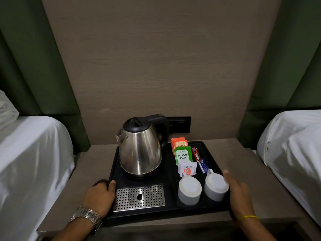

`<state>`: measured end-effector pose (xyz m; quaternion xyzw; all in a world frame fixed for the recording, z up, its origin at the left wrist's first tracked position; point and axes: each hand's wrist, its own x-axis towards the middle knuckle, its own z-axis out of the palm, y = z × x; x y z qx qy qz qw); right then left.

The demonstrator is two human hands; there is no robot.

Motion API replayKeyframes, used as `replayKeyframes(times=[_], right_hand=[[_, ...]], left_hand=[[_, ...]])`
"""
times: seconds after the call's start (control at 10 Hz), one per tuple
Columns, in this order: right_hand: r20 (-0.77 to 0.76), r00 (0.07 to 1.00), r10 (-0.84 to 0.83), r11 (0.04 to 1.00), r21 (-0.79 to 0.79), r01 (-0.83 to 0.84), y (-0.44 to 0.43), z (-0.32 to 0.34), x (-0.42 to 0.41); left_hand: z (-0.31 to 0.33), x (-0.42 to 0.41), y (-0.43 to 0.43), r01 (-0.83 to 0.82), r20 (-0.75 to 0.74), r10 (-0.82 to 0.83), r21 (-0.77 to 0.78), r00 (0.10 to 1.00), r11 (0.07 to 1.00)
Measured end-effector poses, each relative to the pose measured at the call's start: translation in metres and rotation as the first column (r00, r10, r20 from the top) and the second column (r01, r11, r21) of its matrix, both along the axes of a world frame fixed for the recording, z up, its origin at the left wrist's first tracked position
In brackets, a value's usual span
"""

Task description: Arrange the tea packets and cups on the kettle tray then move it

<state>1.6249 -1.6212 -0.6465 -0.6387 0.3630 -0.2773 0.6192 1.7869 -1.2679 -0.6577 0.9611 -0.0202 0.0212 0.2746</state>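
The black kettle tray (170, 211) sits on the wooden bedside table (260, 180) between two white beds. On it, the steel kettle (141, 150) stands back left above a perforated drip grille (139, 197). Two white cups (189, 190) rest upside down, side by side, front right. Behind them lie the tea packets (183, 155), orange then green, with white sachets (187, 169) and red and blue sticks (199, 160) beside. My left hand (99, 195) is curled onto the tray's left rim, thumb on top. My right hand (238, 193) lies open along the right rim, fingers touching the nearer cup.
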Motion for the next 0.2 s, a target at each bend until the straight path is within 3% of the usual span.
replayKeyframes(times=[0.1,0.2], right_hand=[[-0.038,0.996,0.081,0.991,-0.101,-0.084,-0.001,-0.001,-0.002],[-0.038,0.998,0.054,0.982,-0.18,-0.059,-0.003,0.013,0.008]], left_hand=[[-0.009,-0.002,0.001,-0.009,0.111,-0.009,0.159,0.994,0.987],[0.001,0.006,0.004,-0.067,0.215,-0.018,0.379,0.977,0.923]])
